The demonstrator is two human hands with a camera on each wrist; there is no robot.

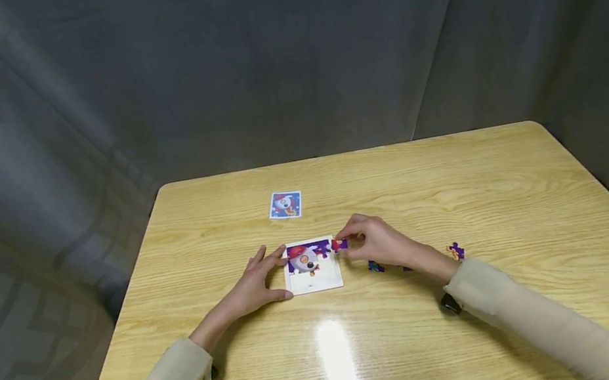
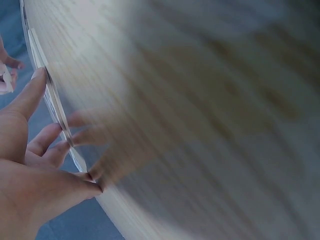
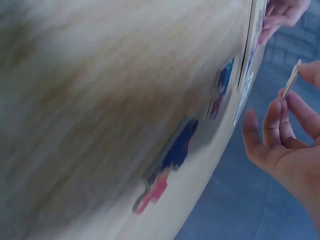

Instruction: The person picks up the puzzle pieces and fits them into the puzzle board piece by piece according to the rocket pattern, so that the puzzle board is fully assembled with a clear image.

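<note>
A white puzzle tray (image 1: 327, 281) lies in the middle of the table, its upper and left parts filled with pieces showing a grey animal face in a red hat on purple. At its left side rests my left hand (image 1: 251, 288), thumb and fingers spread and touching the tray's edge, also seen in the left wrist view. Between thumb and fingertips, my right hand (image 1: 377, 239) pinches a red and purple puzzle piece (image 1: 340, 245) at the tray's upper right. In the right wrist view that piece (image 3: 291, 80) appears edge-on, raised off the table.
Loose puzzle pieces lie right of the tray: a blue one (image 1: 375, 266), one partly under my right forearm, and an orange and purple one (image 1: 456, 251) farther right. Beyond the tray sits a small picture card (image 1: 285, 205). Dark grey curtains (image 1: 284, 60) surround the wooden table (image 1: 212, 211).
</note>
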